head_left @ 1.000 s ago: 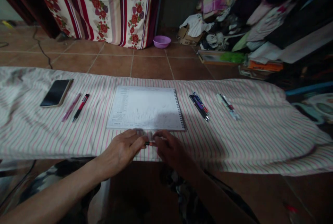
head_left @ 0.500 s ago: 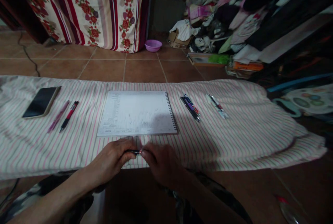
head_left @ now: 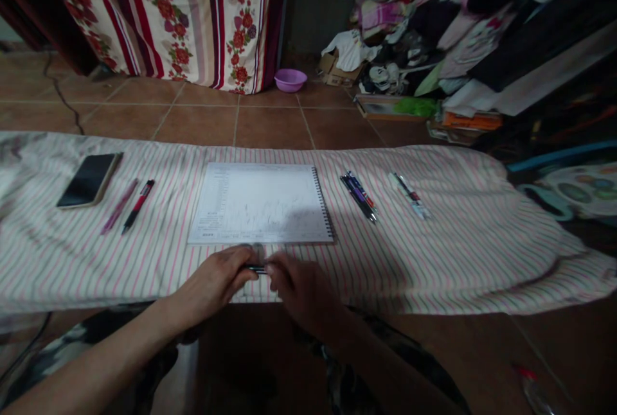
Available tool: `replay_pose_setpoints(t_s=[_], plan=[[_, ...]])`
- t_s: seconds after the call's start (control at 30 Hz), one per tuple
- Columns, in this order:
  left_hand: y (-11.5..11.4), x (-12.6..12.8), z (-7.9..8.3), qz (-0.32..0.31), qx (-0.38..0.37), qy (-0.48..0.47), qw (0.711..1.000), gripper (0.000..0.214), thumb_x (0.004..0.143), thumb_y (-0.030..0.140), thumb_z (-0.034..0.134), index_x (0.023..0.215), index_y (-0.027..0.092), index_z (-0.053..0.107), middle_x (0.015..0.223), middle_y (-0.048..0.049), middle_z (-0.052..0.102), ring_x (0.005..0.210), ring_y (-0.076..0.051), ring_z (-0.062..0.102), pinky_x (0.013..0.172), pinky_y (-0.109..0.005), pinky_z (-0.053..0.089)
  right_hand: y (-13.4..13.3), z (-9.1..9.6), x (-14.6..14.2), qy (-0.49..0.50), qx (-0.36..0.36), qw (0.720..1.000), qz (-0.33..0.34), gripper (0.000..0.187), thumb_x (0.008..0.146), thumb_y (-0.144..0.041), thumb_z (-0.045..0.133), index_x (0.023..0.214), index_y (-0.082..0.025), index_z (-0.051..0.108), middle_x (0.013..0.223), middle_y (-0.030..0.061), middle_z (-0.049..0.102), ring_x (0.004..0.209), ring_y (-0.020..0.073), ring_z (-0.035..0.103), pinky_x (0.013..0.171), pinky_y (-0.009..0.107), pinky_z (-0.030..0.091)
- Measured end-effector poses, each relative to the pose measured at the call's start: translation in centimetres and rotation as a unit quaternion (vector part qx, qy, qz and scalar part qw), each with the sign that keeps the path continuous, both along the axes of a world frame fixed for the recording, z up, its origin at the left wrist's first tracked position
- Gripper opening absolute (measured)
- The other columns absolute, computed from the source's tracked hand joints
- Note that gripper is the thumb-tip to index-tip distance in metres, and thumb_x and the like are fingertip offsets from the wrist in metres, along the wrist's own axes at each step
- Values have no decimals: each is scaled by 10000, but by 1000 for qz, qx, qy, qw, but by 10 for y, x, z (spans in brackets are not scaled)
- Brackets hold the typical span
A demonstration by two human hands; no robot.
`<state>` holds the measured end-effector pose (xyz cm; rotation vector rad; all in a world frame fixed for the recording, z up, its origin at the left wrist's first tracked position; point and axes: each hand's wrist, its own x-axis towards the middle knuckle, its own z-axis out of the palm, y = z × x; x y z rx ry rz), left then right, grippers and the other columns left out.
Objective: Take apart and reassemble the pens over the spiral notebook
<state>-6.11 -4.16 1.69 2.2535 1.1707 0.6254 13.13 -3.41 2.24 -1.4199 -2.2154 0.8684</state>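
Just below the notebook [head_left: 263, 203], left hand [head_left: 216, 279] and right hand [head_left: 304, 290] fingers pinch slim dark pen [head_left: 257, 268]; best kept level.

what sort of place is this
Probably a room in a home: a flowered curtain hangs to the tiled floor, clothes are heaped beyond, and a striped cloth lies under the notebook.

Left hand [head_left: 219, 277] and right hand [head_left: 301, 286] face each other, just apart, each curled in a pinch grip. Left forearm [head_left: 130, 338] and right forearm [head_left: 380, 360] diverge rearward.
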Motion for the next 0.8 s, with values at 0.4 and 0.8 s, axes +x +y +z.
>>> replay_pose_setpoints(t_s=[0.4,0.8], plan=[[4,-2,16,5,-150,-22,988,191,877,197,439,1027,170,555,900,-34,650,808,-141,600,706,-246,464,11,-1,13,-62,218,968,111,200,914,-282,443,933,-176,612,808,52,672,748,168,613,665,276,458],[-1,-2,8,-2,189,34,981,239,880,116,424,1058,118,583,807,-74,646,763,-161,578,668,-274,509,-3,-5,1,22,71,997,-16,328,907,-336,394,785,-164,646,639,40,644,574,136,573,564,239,389]])
